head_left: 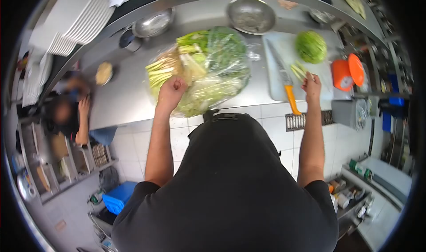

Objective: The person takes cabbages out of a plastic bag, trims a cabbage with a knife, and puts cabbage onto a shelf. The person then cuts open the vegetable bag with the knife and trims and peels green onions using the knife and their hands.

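Note:
My left hand (174,89) is curled into a fist over the near left side of a clear plastic bag of leafy greens (222,81); nothing shows in it. Pale green stalks (160,72) lie beside that fist. Over the white cutting board (276,90), the fingers of my right hand (312,84) are pinched together at the end of some pale green vegetable strips (299,70). A knife with an orange handle (291,97) lies left of this hand, its handle jutting past the board's near edge. Behind the strips sits a round green lettuce (310,46).
Metal bowls (251,16) stand along the back of the steel counter (124,97). An orange container (342,76) is right of the board, above a grey bin (350,112). Stacked white plates (82,17) are on the upper-left shelf. Another person (66,114) is at the left end.

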### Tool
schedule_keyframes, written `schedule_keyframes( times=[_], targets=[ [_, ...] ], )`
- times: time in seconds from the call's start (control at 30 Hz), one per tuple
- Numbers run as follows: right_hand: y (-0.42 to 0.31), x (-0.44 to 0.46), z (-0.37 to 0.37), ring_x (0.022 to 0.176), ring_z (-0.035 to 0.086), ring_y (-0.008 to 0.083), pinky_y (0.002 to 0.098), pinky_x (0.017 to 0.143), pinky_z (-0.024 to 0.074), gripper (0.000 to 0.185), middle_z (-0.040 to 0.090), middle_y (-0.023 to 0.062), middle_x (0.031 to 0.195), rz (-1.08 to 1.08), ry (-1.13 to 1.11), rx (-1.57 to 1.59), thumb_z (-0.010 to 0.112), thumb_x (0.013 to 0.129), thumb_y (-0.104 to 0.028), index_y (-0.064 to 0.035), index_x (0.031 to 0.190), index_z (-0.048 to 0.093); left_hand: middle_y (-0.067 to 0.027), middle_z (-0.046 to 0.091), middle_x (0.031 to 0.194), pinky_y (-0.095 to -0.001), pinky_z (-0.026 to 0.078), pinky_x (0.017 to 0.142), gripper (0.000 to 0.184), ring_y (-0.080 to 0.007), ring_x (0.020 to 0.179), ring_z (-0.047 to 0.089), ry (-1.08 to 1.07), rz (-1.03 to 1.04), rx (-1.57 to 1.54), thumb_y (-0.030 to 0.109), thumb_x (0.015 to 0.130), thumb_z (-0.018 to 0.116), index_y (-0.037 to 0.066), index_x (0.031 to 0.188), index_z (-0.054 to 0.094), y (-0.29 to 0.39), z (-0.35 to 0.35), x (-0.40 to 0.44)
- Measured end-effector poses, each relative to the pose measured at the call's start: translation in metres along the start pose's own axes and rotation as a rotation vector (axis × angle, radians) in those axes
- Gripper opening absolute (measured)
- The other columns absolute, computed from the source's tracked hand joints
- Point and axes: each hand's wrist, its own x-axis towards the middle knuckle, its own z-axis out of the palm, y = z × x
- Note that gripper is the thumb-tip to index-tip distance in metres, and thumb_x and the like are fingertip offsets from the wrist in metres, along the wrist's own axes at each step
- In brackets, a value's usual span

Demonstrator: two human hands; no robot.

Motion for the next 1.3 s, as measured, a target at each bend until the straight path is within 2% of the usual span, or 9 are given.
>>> schedule_keyframes(
  times=[0.13, 0.23, 0.27, 0.47, 0.6, 0.77, 0.87, 1.03, 1.3],
  targets=[
    [0.009, 0.018, -0.006, 0.09, 0.072, 0.0345, 0.0433, 0.08, 0.0597, 0.037, 0.073, 0.0162, 0.097, -0.43, 0.149, -0.714, 0.072, 0.097, -0.032, -0.0067, 0.123, 0.066, -0.0102, 0.07, 0.103, -0.0408, 0.055, 0.082, 0.025, -0.0289, 0.091, 0.068, 0.311, -0.013, 0.32, 0.011, 0.087, 0.073, 0.01, 0.113, 0.073, -0.026, -0.027, 0.006],
    [-0.014, -0.023, 0.002, 0.112, 0.067, 0.044, 0.048, 0.096, 0.0544, 0.046, 0.068, 0.0245, 0.12, -0.697, 0.363, -0.945, 0.072, 0.095, -0.033, -0.009, 0.133, 0.063, -0.0134, 0.07, 0.119, -0.0455, 0.054, 0.094, 0.029, -0.0364, 0.11, 0.067, 0.424, -0.031, 0.404, 0.008, 0.088, 0.067, 0.011, 0.116, 0.073, -0.044, -0.037, 0.013],
    [-0.018, -0.034, 0.003, 0.111, 0.066, 0.0402, 0.0488, 0.092, 0.0547, 0.044, 0.063, 0.0239, 0.128, -0.605, 0.329, -0.924, 0.07, 0.096, -0.032, -0.0102, 0.133, 0.062, -0.0132, 0.069, 0.12, -0.0457, 0.054, 0.096, 0.03, -0.0365, 0.112, 0.066, 0.444, -0.02, 0.431, 0.007, 0.088, 0.066, 0.011, 0.117, 0.073, -0.045, -0.039, 0.016],
    [-0.016, -0.12, 0.017, 0.105, 0.065, 0.0405, 0.05, 0.09, 0.0541, 0.048, 0.063, 0.0218, 0.117, -0.469, 0.041, -0.988, 0.072, 0.095, -0.029, -0.0071, 0.136, 0.06, -0.0097, 0.07, 0.126, -0.0469, 0.049, 0.103, 0.032, -0.0367, 0.118, 0.062, 0.331, 0.238, 0.652, 0.012, 0.087, 0.068, 0.013, 0.118, 0.074, -0.067, -0.043, 0.049],
    [0.007, -0.14, 0.03, 0.113, 0.06, 0.0458, 0.0538, 0.094, 0.0534, 0.061, 0.058, 0.0246, 0.126, -0.531, -0.011, -1.157, 0.074, 0.094, -0.028, -0.0062, 0.146, 0.051, -0.0083, 0.07, 0.123, -0.0474, 0.047, 0.101, 0.027, -0.0348, 0.117, 0.062, 0.178, 0.174, 0.736, 0.018, 0.088, 0.072, 0.014, 0.114, 0.075, -0.051, -0.054, 0.055],
    [0.005, -0.138, 0.047, 0.108, 0.063, 0.0485, 0.0546, 0.092, 0.0528, 0.062, 0.062, 0.0281, 0.118, -0.525, -0.007, -1.124, 0.069, 0.095, -0.017, -0.0031, 0.149, 0.044, -0.0082, 0.07, 0.119, -0.0479, 0.044, 0.102, 0.022, -0.0326, 0.119, 0.06, -0.002, 0.154, 0.854, 0.023, 0.089, 0.073, 0.013, 0.11, 0.073, -0.024, -0.074, 0.052],
    [-0.001, -0.14, 0.046, 0.104, 0.064, 0.0496, 0.0557, 0.09, 0.0533, 0.06, 0.063, 0.0296, 0.117, -0.473, -0.059, -1.132, 0.064, 0.097, -0.018, -0.003, 0.151, 0.042, -0.0123, 0.073, 0.116, -0.0488, 0.047, 0.1, 0.023, -0.0353, 0.114, 0.064, 0.075, 0.224, 0.766, 0.023, 0.093, 0.07, 0.012, 0.113, 0.071, -0.021, -0.079, 0.043],
    [-0.004, -0.165, 0.038, 0.1, 0.067, 0.0517, 0.0569, 0.085, 0.054, 0.054, 0.068, 0.032, 0.115, -0.327, -0.181, -0.999, 0.053, 0.101, -0.02, -0.0072, 0.151, 0.04, -0.0192, 0.075, 0.107, -0.05, 0.053, 0.089, 0.026, -0.0406, 0.101, 0.07, 0.061, 0.03, 0.668, 0.025, 0.099, 0.064, 0.01, 0.118, 0.068, -0.002, -0.079, 0.019],
    [-0.064, -0.243, 0.047, 0.092, 0.07, 0.0485, 0.0498, 0.078, 0.0551, 0.043, 0.072, 0.0275, 0.1, -0.454, -0.434, -0.879, 0.063, 0.105, -0.028, -0.0041, 0.14, 0.056, -0.0151, 0.077, 0.104, -0.0459, 0.057, 0.084, 0.032, -0.0361, 0.094, 0.073, 0.246, -0.072, 0.526, 0.033, 0.098, 0.068, 0.017, 0.126, 0.071, -0.008, -0.042, -0.006]
  ],
)
